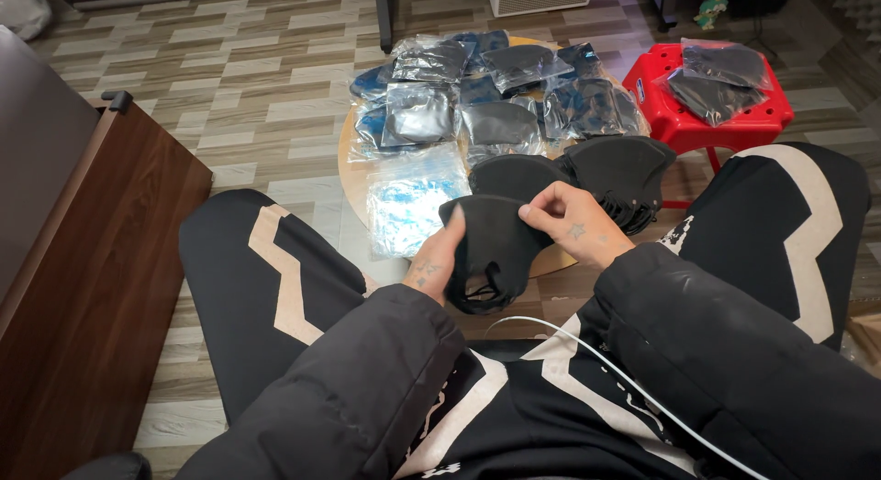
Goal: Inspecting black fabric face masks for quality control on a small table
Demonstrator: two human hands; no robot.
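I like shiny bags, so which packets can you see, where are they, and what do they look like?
Clear packets: heaped on the round wooden table, glossy see-through plastic over black and blue masks.
Empty-looking clear bags: table's near left edge, flat, blue-tinted.
More packets: on the red stool, clear plastic over black masks.
No signs or screens.

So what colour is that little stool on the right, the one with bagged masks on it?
The stool is bright red, seen best in the head view.

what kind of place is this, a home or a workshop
Probably a room at home used for small packing work: patterned wood-look floor, a low round wooden table piled with bagged masks, a red plastic stool holding more, and both hands on a black face mask.
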